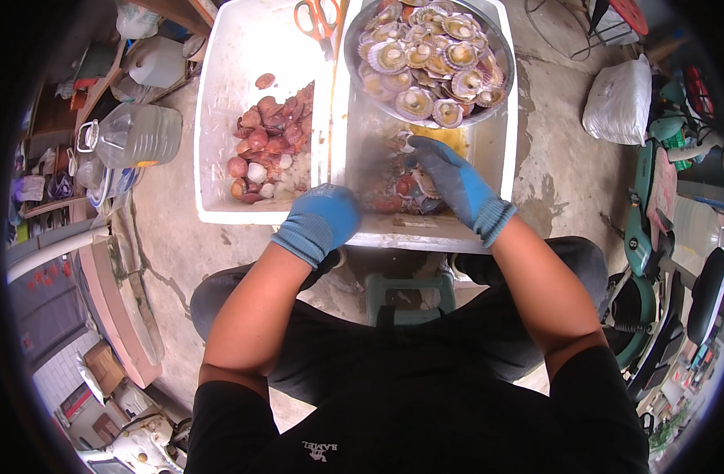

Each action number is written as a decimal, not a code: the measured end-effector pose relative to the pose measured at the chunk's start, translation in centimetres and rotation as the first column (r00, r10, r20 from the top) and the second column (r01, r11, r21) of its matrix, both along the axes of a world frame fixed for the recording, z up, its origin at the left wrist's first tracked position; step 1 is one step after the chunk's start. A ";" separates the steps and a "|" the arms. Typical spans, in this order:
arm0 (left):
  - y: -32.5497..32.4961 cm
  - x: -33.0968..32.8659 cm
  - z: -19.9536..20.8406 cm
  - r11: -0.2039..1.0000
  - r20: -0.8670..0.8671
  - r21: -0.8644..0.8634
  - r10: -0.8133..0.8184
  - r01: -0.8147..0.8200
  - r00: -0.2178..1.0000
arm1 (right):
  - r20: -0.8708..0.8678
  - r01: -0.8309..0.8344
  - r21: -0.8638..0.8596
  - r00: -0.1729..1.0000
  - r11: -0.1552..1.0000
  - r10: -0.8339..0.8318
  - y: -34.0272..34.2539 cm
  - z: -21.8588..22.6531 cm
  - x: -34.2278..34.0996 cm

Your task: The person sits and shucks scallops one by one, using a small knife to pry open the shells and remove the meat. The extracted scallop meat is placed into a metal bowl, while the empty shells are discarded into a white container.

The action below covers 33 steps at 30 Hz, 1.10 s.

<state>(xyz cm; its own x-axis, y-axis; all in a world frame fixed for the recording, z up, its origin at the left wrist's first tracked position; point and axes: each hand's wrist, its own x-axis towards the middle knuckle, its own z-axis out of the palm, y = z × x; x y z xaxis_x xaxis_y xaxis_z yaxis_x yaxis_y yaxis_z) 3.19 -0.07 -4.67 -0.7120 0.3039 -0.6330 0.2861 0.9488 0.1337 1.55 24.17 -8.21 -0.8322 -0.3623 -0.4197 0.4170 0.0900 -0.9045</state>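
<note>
My left hand (pixel 322 217), in a blue knitted work glove, is closed at the near side of the white foam boxes, by the wall between them. Its fingertips are turned away, so what it grips is hidden. A dark smear of motion lies just beyond it. Over the right foam box (pixel 500 150) my right hand (pixel 450 175), gloved alike, stretches its fingers to the far left, apart from the left hand. Reddish shells (pixel 408 188) lie beside and below it. Past its fingertips, a round metal basin (pixel 510 59) holds many opened scallops (pixel 415 103) on half shells.
The left foam box (pixel 206 150) holds a heap of closed reddish scallops (pixel 271 130). Orange-handled scissors (pixel 316 20) rest at its far end. A clear plastic jug (pixel 141 134) stands left, a white sack (pixel 617 99) and a green scooter (pixel 640 229) right. A green stool (pixel 374 296) shows between my legs.
</note>
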 end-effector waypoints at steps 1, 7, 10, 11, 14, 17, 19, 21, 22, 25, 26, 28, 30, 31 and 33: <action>-0.2 -0.1 -0.3 0.995 -0.029 0.045 0.091 -0.089 0.995 | 0.034 0.044 -0.066 0.999 0.997 -0.042 0.3 -0.5 0.2; -1.0 -0.6 -0.9 0.934 -0.236 0.328 0.226 -0.141 0.945 | 0.128 -0.044 -0.799 0.962 0.599 0.242 0.4 -3.4 -0.4; -0.1 -0.5 -0.6 0.581 0.226 0.708 0.352 -0.402 0.908 | -0.197 -0.242 -0.405 0.965 0.881 0.175 0.3 -3.1 0.9; 0.5 -0.3 -0.7 0.425 0.420 0.746 0.298 -0.513 0.857 | -0.302 -0.210 -0.160 0.941 0.964 0.155 0.2 -2.8 1.6; 1.4 -0.1 -0.5 0.265 0.584 0.730 0.239 -0.630 0.776 | -0.177 -0.163 -0.182 0.975 0.970 0.131 0.3 -1.7 3.2; 1.2 -1.2 -0.1 0.354 0.489 0.756 0.254 -0.551 0.834 | 0.113 -0.020 -0.223 0.992 0.975 0.046 0.5 -0.9 2.7; 0.9 -2.1 0.7 0.213 0.577 0.745 0.268 -0.632 0.771 | 0.052 0.053 -0.194 0.998 0.980 -0.044 0.8 -0.6 1.7; 0.9 -2.6 1.9 0.018 0.702 0.672 0.303 -0.740 0.645 | 0.106 0.110 -0.176 0.990 0.978 -0.093 1.3 -0.3 1.1; 0.9 -2.8 2.6 0.000 0.688 0.698 0.278 -0.716 0.670 | 0.195 0.144 -0.173 0.975 0.974 -0.110 1.3 -0.2 1.0; 1.7 -2.8 4.3 0.012 0.661 0.727 0.259 -0.687 0.704 | 0.357 0.213 -0.189 0.924 0.958 -0.135 1.3 -0.1 1.5; 1.9 -2.8 4.6 0.067 0.673 0.692 0.302 -0.719 0.676 | 0.354 0.209 -0.153 0.924 0.966 -0.144 1.1 -0.2 1.6; 2.4 -2.6 4.7 0.150 0.654 0.669 0.348 -0.728 0.672 | 0.306 0.176 -0.161 0.944 0.971 -0.121 0.8 -0.5 2.0; 1.8 -3.1 4.5 0.082 0.641 0.708 0.343 -0.702 0.686 | 0.320 0.114 -0.145 0.945 0.983 -0.062 0.6 -0.9 1.9; 1.3 -3.2 4.2 0.052 0.632 0.719 0.365 -0.693 0.683 | 0.298 0.070 -0.167 0.954 0.983 -0.017 0.4 -1.1 1.9; -1.5 -4.5 3.5 0.046 0.534 0.767 0.508 -0.640 0.676 | 0.169 0.009 -0.254 0.985 0.967 0.035 0.2 -1.2 2.1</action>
<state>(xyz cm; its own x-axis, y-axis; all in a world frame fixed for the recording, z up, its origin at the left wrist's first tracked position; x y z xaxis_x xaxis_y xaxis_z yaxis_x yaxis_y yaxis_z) -1.35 -1.56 -1.19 -0.9070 0.1969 -0.3722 -0.3649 0.0736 0.9281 3.66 24.35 -9.41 -0.7506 -0.4854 -0.4484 0.5677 -0.1264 -0.8135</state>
